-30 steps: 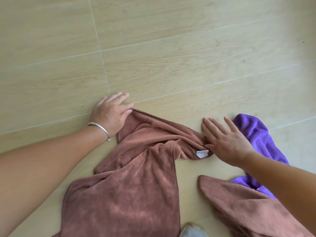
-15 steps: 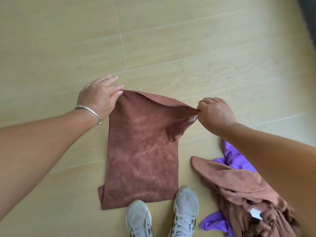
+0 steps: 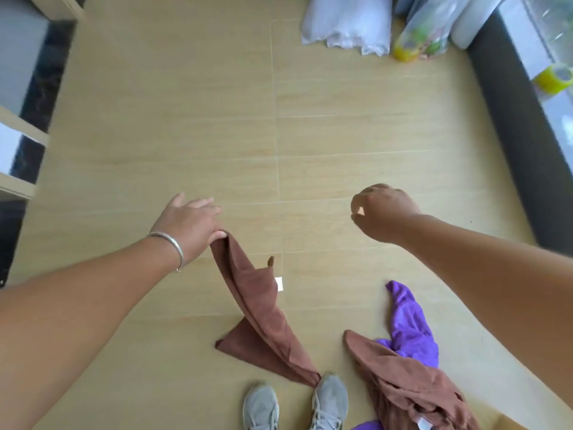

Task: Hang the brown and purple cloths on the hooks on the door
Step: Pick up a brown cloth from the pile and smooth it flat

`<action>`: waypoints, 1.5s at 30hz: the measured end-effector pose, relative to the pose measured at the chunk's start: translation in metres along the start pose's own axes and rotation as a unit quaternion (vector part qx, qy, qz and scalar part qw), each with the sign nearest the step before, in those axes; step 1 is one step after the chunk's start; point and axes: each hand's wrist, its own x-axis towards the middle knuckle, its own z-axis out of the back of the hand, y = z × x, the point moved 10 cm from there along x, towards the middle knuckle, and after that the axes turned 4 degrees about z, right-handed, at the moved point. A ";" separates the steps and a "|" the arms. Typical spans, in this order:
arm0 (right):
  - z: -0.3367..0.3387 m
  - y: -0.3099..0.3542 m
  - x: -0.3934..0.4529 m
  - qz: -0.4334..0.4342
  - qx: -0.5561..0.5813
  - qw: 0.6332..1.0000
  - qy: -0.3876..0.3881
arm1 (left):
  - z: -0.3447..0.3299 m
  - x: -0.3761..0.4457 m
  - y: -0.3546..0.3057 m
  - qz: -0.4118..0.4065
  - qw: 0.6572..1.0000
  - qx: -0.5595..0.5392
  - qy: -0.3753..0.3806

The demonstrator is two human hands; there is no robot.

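Quickly, head view only, looking down at the floor.

left hand (image 3: pixel 189 221): wears a silver bracelet (image 3: pixel 173 248) at the wrist; thumb and fingers pinch one top corner of a brown cloth (image 3: pixel 260 318). Grip: grasping that cloth.

held brown cloth: hangs slantwise from the left hand, down and to the right; lower end reaches the right shoe (image 3: pixel 330 401), whether it touches the floor there I cannot tell; one folded corner juts out left, low down; white tag (image 3: pixel 279 284) shows on its right edge.

right hand (image 3: pixel 383 212): raised above the floor, well apart from the held cloth, fingers curled in, nothing seen in it. Grip: clenched, holding nothing.

second brown cloth (image 3: pixel 409 383): crumpled on the floor (image 3: pixel 186 119) at lower right, beside the right shoe, under the right forearm; lies partly over the purple cloth (image 3: pixel 409 324).

purple cloth: on the floor, bunched, upper end stretching away from the brown heap; another purple bit peeks out at the bottom edge of the frame.

shoes: grey pair, left shoe (image 3: pixel 260 408) and right shoe, bottom centre.

floor: light wood-look tiles with thin joints.

background top right: clear plastic bags (image 3: pixel 347 23) against a dark ledge (image 3: pixel 508 119); yellow tape roll (image 3: pixel 555 78) on the sill.

left edge: pale shelving (image 3: pixel 18 141), blurred.

door hooks: not in this view.
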 end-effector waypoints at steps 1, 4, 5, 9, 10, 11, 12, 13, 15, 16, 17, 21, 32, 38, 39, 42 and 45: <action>-0.014 0.018 -0.005 0.016 0.024 0.998 0.049 | 0.001 -0.008 -0.008 -0.015 1.000 -0.003 -0.004; -0.059 0.100 -0.019 0.094 0.098 0.984 0.118 | 0.006 -0.025 -0.021 -0.048 0.997 -0.043 -0.042; -0.068 0.129 -0.020 0.117 0.132 0.978 0.115 | 0.007 -0.028 -0.024 -0.063 0.995 -0.057 -0.059; -0.077 0.211 -0.011 0.145 0.314 0.933 0.094 | 0.010 -0.037 -0.030 -0.115 0.983 -0.086 -0.111; -0.083 0.221 -0.009 0.140 0.325 0.928 0.113 | 0.008 -0.037 -0.028 -0.116 0.983 -0.091 -0.112; -0.088 0.226 -0.007 0.139 0.307 0.933 0.128 | 0.007 -0.037 -0.025 -0.117 0.982 -0.093 -0.112; -0.090 0.227 -0.005 0.140 0.270 0.943 0.133 | 0.004 -0.037 -0.022 -0.116 0.982 -0.094 -0.112; -0.092 0.225 -0.003 0.144 0.223 0.955 0.132 | 0.001 -0.037 -0.018 -0.115 0.982 -0.095 -0.114; -0.089 0.214 0.001 0.156 0.118 0.974 0.115 | 0.001 -0.038 -0.009 -0.111 0.980 -0.105 -0.128; -0.087 0.206 0.002 0.161 0.077 0.978 0.106 | 0.003 -0.038 -0.004 -0.107 0.978 -0.113 -0.138; -0.086 0.198 0.004 0.165 0.038 0.980 0.102 | 0.006 -0.038 0.002 -0.100 0.977 -0.121 -0.146; -0.070 0.166 0.013 0.142 -0.073 0.984 0.085 | 0.025 -0.030 0.027 -0.077 0.974 -0.127 -0.172; 0.109 0.085 0.052 -0.052 -0.182 0.980 -0.058 | 0.141 -0.004 0.144 0.041 0.965 -0.126 -0.224; 0.246 0.072 0.041 -0.090 -0.136 0.972 -0.170 | 0.250 -0.025 0.191 0.076 0.939 -0.150 -0.300; 0.266 0.071 0.035 -0.092 -0.129 0.968 -0.194 | 0.265 -0.031 0.198 0.081 0.934 -0.152 -0.314; 0.306 0.070 0.013 -0.079 -0.114 0.960 -0.244 | 0.293 -0.053 0.211 0.096 0.919 -0.158 -0.348; 0.308 0.068 -0.007 -0.055 -0.118 0.959 -0.250 | 0.290 -0.075 0.204 0.091 0.912 -0.162 -0.366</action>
